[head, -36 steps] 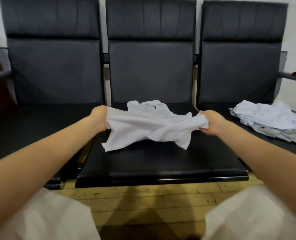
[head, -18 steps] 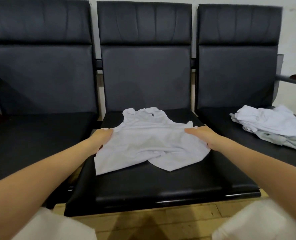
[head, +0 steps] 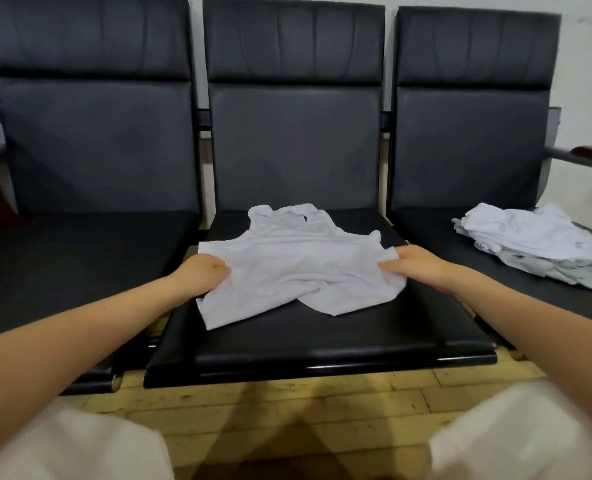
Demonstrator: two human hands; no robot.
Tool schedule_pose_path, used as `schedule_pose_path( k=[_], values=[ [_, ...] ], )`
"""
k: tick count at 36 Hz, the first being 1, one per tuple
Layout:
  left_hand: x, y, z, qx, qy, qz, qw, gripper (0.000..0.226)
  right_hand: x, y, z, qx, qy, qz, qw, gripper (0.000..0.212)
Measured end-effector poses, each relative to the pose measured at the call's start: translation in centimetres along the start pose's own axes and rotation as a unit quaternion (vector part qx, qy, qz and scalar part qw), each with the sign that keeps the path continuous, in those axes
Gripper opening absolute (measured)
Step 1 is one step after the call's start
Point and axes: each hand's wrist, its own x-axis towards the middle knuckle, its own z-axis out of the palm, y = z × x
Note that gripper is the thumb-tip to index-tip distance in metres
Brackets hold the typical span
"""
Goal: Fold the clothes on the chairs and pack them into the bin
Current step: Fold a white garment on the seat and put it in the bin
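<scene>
Three black chairs stand in a row against a pale wall on a wooden floor point(head: 287, 410). On the middle chair point(head: 322, 341) lies one white garment point(head: 294, 268); the left hand point(head: 201, 271) grips its left edge, the right hand point(head: 416, 268) pinches its right edge. One pile of clothes point(head: 533, 244) lies on the chair right of the middle chair.

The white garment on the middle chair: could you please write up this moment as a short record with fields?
garment: white garment lies rumpled, partly spread, on the middle chair seat
left hand: left hand holds the garment's left edge
right hand: right hand holds its right edge
waiting: pile of clothes on the right chair
left chair: left chair holds no clothes
bin: not in view
</scene>
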Motion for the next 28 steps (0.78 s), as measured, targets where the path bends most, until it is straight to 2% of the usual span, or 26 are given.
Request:
schedule_pose_path(
  k=[2, 5, 8, 10, 11, 13, 14, 15, 16, 18, 20, 22, 23, 25, 28],
  values=[
    [-0.7, 1.1, -0.7, -0.144, 0.032, -0.010, 0.989, 0.024, -1.0, -0.6, -0.2, 0.074, 0.049, -0.033, 0.995, 0.015],
    [-1.7, 2.6, -2.7, -0.353, 0.072, -0.011, 0.933, 0.028, -2.1, -1.5, -0.9, 0.168, 0.070, -0.043, 0.982, 0.023],
    [-2.9, 3.4, -4.5, -0.427, 0.054, -0.037, 0.902, 0.020, -2.9, -2.5, -1.7, 0.267, 0.097, -0.018, 0.959, 0.024],
    [-3.4, 3.7, -5.7, -0.471, 0.024, -0.058, 0.880, 0.026, -3.8, -3.0, -2.5, 0.341, 0.095, 0.027, 0.935, 0.023],
    [-3.5, 3.6, -6.3, -0.517, 0.016, -0.075, 0.853, 0.032, -4.2, -3.7, -2.9, 0.349, 0.086, 0.055, 0.931, 0.019],
    [-3.8, 3.1, -7.0, -0.577, -0.004, -0.124, 0.807, 0.023, -4.8, -4.5, -3.4, 0.326, 0.082, 0.077, 0.939, 0.017],
    [-3.8, 2.7, -7.2, -0.574, -0.020, -0.138, 0.807, 0.025, -5.8, -5.2, -3.3, 0.268, 0.090, 0.086, 0.955, 0.018],
    [-4.0, 2.5, -7.2, -0.552, -0.048, -0.142, 0.820, 0.032, -6.0, -4.9, -3.3, 0.222, 0.077, 0.093, 0.967, 0.021],
    [-4.1, 2.2, -7.0, -0.500, -0.074, -0.143, 0.851, 0.038, -5.4, -3.7, -3.4, 0.199, 0.065, 0.105, 0.972, 0.022],
    [-5.0, 1.5, -6.2, -0.356, -0.149, -0.135, 0.912, 0.034, -5.3, -1.9, -3.0, 0.136, 0.038, 0.124, 0.982, 0.026],
    [-5.1, -0.2, -5.2, -0.178, -0.174, -0.164, 0.955, 0.025, -6.0, -0.2, -2.3, 0.007, -0.040, 0.147, 0.988, 0.024],
    [-4.9, -1.7, -4.2, -0.027, -0.179, -0.194, 0.964, 0.029, -6.0, 0.4, -1.7, -0.058, -0.123, 0.179, 0.974, 0.024],
    [-4.6, -2.2, -3.8, 0.019, -0.172, -0.196, 0.965, 0.031, -6.0, 0.3, -1.6, -0.081, -0.137, 0.186, 0.970, 0.025],
    [-4.0, -2.2, -3.3, 0.033, -0.145, -0.188, 0.971, 0.030, -5.7, 0.1, -1.3, -0.101, -0.130, 0.182, 0.969, 0.030],
    [-2.9, -1.9, -3.0, -0.049, -0.106, -0.181, 0.977, 0.037, -4.2, 0.1, -0.8, -0.090, -0.060, 0.174, 0.979, 0.039]
  ],
)
